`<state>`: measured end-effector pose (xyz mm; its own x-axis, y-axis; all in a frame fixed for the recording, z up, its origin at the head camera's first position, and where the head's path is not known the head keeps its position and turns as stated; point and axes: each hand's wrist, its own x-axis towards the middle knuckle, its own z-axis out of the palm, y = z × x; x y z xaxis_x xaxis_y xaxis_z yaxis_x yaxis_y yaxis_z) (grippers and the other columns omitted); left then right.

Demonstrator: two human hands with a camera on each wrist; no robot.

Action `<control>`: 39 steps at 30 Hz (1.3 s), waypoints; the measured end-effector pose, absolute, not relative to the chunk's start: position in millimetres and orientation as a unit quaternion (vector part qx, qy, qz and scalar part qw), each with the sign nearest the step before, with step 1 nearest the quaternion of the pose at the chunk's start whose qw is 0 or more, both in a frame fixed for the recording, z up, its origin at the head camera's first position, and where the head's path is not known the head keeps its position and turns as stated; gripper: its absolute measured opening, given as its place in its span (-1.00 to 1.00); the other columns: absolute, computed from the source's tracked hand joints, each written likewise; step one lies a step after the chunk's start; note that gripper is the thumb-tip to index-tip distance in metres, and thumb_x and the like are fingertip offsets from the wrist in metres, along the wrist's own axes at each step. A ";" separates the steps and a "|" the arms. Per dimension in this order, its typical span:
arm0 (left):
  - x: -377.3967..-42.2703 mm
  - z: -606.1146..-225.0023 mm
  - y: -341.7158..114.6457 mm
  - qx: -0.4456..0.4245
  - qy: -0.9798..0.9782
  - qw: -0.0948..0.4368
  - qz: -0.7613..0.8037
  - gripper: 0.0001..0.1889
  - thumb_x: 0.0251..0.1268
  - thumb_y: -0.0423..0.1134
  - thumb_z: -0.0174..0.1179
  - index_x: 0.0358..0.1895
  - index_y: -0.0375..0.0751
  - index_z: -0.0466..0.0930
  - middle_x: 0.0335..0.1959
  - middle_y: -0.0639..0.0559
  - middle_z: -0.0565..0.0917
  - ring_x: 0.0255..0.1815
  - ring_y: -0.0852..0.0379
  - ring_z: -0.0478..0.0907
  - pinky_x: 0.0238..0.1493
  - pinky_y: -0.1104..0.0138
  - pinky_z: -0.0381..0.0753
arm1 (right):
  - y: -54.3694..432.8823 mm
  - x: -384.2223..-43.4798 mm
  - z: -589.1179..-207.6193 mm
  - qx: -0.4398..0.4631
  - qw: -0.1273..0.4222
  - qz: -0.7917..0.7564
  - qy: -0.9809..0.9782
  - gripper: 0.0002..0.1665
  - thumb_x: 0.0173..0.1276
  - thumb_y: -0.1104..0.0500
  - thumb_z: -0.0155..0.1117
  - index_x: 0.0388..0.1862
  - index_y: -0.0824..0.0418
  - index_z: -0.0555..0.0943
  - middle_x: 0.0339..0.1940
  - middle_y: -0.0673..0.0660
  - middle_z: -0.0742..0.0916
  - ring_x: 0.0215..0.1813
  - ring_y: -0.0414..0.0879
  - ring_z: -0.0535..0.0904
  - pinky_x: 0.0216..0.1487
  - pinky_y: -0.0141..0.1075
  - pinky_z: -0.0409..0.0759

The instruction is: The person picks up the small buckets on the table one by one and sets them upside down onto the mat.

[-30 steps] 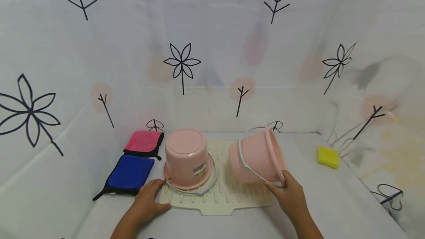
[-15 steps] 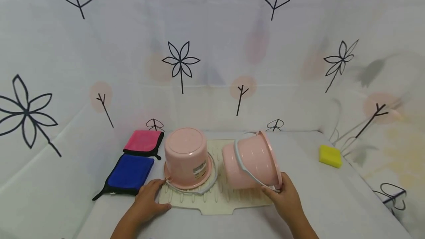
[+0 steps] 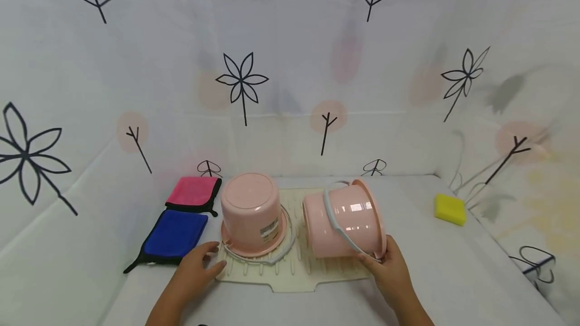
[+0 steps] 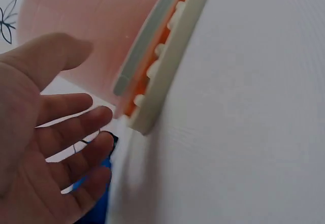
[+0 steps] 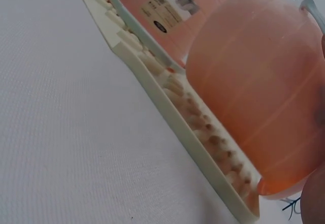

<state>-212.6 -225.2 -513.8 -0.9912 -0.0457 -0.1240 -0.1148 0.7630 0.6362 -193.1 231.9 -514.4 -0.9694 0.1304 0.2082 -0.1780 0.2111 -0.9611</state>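
Note:
Two pink buckets share a cream ribbed drying tray [image 3: 294,278]. The left bucket [image 3: 251,210] stands upside down, its grey handle lying round its rim. Tipped onto its side, the right bucket [image 3: 317,230] has its mouth facing right and its base towards the left bucket. My right hand [image 3: 391,275] pinches its rim, thumb by the grey handle; the right wrist view shows the bucket's wall [image 5: 254,82] low over the tray [image 5: 167,107]. My left hand [image 3: 192,270] holds nothing, fingers loosely curled beside the tray's left front corner, apart from it in the left wrist view.
Left of the tray lie a pink cloth [image 3: 192,191] and a blue cloth [image 3: 174,233], both edged in black. A yellow sponge [image 3: 450,209] sits far right on the white table [image 3: 457,275]. A patterned white curtain [image 3: 290,54] stands behind.
My right hand has lowered the tilted bucket and turned it so that it lies more level, slightly further left. My left hand has come away from the tray's corner, drawing back slightly left.

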 end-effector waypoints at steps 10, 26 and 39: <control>-190.2 -470.8 -185.5 0.052 0.869 0.047 0.490 -0.65 0.45 -0.09 0.32 0.21 -0.08 0.68 -0.04 0.06 0.76 -0.03 0.19 0.65 0.05 0.33 0.70 | 235.0 -193.8 -510.4 0.019 0.127 0.658 -0.742 -0.46 0.37 0.38 0.45 0.21 0.28 0.39 0.14 -0.01 0.64 0.07 -0.24 0.58 -0.05 -0.48 0.65; -226.9 -474.6 -83.0 0.212 0.852 0.039 0.477 0.08 0.09 0.15 0.56 0.64 0.41 0.04 0.69 0.09 0.09 0.73 -0.08 -0.04 0.55 -0.34 0.16 | 239.3 -191.4 -511.3 0.074 0.127 0.677 -0.721 -0.47 0.37 0.47 0.37 0.24 0.32 0.41 0.17 0.02 0.63 0.07 -0.24 0.56 -0.02 -0.49 0.65; -246.7 -476.2 -53.6 0.238 0.880 0.017 0.412 0.50 -0.19 0.22 0.70 0.69 0.46 -0.38 0.77 0.15 -0.20 0.76 -0.11 -0.24 0.59 -0.29 0.10 | 239.7 -193.0 -514.4 0.101 0.116 0.709 -0.689 -0.46 0.36 0.53 0.33 0.25 0.37 0.40 0.19 0.05 0.64 0.14 -0.21 0.59 0.08 -0.46 0.66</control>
